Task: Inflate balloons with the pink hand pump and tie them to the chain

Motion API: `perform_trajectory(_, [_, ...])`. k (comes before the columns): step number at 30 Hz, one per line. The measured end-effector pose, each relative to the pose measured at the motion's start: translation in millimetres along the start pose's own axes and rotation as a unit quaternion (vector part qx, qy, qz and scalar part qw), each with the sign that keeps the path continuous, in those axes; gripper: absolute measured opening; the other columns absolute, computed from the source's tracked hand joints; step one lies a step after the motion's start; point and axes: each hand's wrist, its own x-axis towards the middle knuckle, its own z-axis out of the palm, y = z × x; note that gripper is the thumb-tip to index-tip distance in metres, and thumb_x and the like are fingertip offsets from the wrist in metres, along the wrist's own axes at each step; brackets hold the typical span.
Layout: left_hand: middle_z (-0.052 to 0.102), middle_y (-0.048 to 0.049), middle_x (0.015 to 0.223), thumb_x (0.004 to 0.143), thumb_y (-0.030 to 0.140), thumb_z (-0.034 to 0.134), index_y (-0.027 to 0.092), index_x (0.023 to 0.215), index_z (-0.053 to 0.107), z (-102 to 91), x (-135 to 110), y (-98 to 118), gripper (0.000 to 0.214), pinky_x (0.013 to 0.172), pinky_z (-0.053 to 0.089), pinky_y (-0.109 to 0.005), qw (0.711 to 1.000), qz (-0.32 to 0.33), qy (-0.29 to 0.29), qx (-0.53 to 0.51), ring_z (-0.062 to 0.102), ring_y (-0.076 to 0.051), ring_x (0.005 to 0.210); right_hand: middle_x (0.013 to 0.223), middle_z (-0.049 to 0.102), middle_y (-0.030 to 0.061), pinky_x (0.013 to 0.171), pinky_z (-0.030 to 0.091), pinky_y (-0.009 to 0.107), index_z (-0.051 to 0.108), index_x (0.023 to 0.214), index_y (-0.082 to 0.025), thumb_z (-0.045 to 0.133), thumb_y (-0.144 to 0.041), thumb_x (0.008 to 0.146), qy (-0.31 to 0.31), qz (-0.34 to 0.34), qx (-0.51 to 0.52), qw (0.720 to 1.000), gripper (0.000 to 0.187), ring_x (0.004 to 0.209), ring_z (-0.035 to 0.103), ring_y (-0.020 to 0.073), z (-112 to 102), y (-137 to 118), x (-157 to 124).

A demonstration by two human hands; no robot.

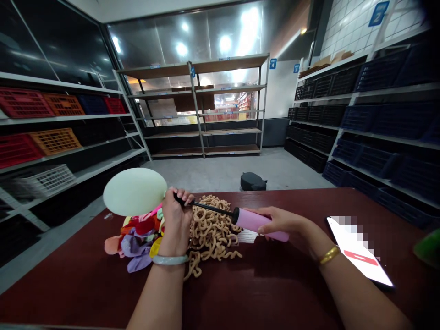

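My left hand [178, 208] is closed around the black end of a balloon pump, beside the neck of an inflated pale green balloon [134, 191]. Its fingers hide where the balloon meets the pump. From there a thin black rod [215, 208] runs right into the pump's pink barrel [252, 221], which my right hand [278, 221] grips. Under and left of my left hand lies a pile of limp, uninflated balloons [137, 245] in several colours. Tan, curly, cord-like pieces [215, 233] are heaped between my hands.
A phone with a lit screen [360, 252] lies on the dark red table [261, 293], right of my right forearm. A green thing [428, 247] shows at the right edge. Behind are a dark bag-like object [253, 181] on the floor and shelves [230, 132] with crates at both sides.
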Motion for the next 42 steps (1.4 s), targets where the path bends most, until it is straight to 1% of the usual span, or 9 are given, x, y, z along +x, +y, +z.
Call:
perform_trajectory(4, [0.035,0.0080,0.052,0.071,0.017,0.063,0.019,0.066,0.039,0.6,-2.4,-6.5,0.025,0.039,0.027,-0.017,1.000,0.006,0.003,-0.003,0.036,-0.005,0.042,0.107,0.066,0.0039,0.063,0.052,0.026,0.044,0.142,-0.027,0.071,-0.033,0.074,-0.007,-0.004,0.011,1.000,0.073,0.075,0.063,0.0163,-3.0,-0.5,-2.5])
perform_trajectory(12, [0.037,0.0062,0.054,0.074,0.017,0.063,0.018,0.066,0.041,14.1,-31.5,-55.8,0.024,0.040,0.028,-0.018,0.997,-0.065,-0.027,-0.011,0.038,-0.006,0.044,0.114,0.066,0.0029,0.080,0.051,0.033,0.043,0.142,-0.029,0.073,-0.036,0.074,0.054,-0.032,-0.042,0.997,0.075,0.087,0.064,0.0203,13.6,-7.1,5.8])
perform_trajectory(18, [0.048,0.0027,0.060,0.078,0.023,0.061,0.018,0.067,0.045,23.0,-55.2,-75.2,0.020,0.057,0.044,-0.025,0.994,-0.098,-0.044,0.000,0.050,-0.011,0.055,0.122,0.064,0.0030,0.091,0.048,0.039,0.044,0.141,-0.028,0.075,-0.036,0.072,0.110,-0.063,-0.047,0.991,0.076,0.102,0.062,0.0248,25.6,-10.5,12.0])
perform_trajectory(21, [0.053,0.0019,0.064,0.075,0.022,0.060,0.018,0.067,0.045,23.0,-55.3,-73.6,0.017,0.067,0.049,-0.031,0.994,-0.103,-0.013,0.017,0.055,-0.013,0.060,0.124,0.063,0.0020,0.093,0.047,0.040,0.044,0.141,-0.031,0.076,-0.035,0.070,0.132,-0.065,-0.060,0.987,0.078,0.103,0.062,0.0250,30.4,-9.3,14.5])
perform_trajectory(23, [0.048,0.0040,0.058,0.074,0.020,0.059,0.018,0.065,0.044,22.7,-53.1,-71.7,0.017,0.061,0.047,-0.028,0.996,-0.087,-0.007,0.013,0.050,-0.010,0.052,0.127,0.062,0.0014,0.096,0.045,0.041,0.044,0.141,-0.033,0.076,-0.036,0.069,0.144,-0.067,-0.074,0.985,0.078,0.106,0.061,0.0256,34.5,-8.5,16.6])
perform_trajectory(27, [0.036,0.0066,0.050,0.072,0.017,0.058,0.018,0.061,0.042,22.6,-44.8,-61.2,0.020,0.042,0.031,-0.019,0.997,-0.077,-0.030,0.000,0.034,-0.006,0.040,0.134,0.057,0.0031,0.099,0.042,0.041,0.041,0.143,-0.032,0.075,-0.038,0.072,0.129,-0.081,-0.058,0.987,0.079,0.114,0.056,0.0265,38.7,-9.1,18.4])
perform_trajectory(36, [0.033,0.0075,0.049,0.068,0.012,0.057,0.018,0.062,0.040,8.3,-6.5,4.1,0.020,0.041,0.028,-0.018,1.000,0.004,-0.013,-0.011,0.032,-0.006,0.040,0.120,0.063,0.0041,0.071,0.053,0.030,0.041,0.143,-0.031,0.072,-0.034,0.073,0.013,-0.012,-0.013,1.000,0.076,0.087,0.063,0.0192,1.7,-4.0,-1.9])
perform_trajectory(39, [0.033,0.0072,0.049,0.069,0.012,0.056,0.018,0.062,0.039,6.6,-4.5,5.1,0.019,0.041,0.028,-0.018,1.000,0.014,-0.005,-0.010,0.032,-0.006,0.040,0.118,0.063,0.0047,0.065,0.053,0.029,0.038,0.144,-0.031,0.070,-0.034,0.075,0.004,0.004,0.018,1.000,0.077,0.081,0.063,0.0177,-4.3,-3.2,-7.0])
perform_trajectory(42, [0.033,0.0071,0.049,0.070,0.012,0.055,0.018,0.063,0.039,8.2,-7.7,-4.5,0.019,0.041,0.028,-0.018,1.000,0.014,-0.002,-0.013,0.032,-0.006,0.041,0.118,0.064,0.0047,0.074,0.053,0.030,0.045,0.141,-0.028,0.073,-0.032,0.073,0.026,-0.011,-0.027,0.999,0.074,0.089,0.063,0.0202,-4.3,-4.8,-6.6])
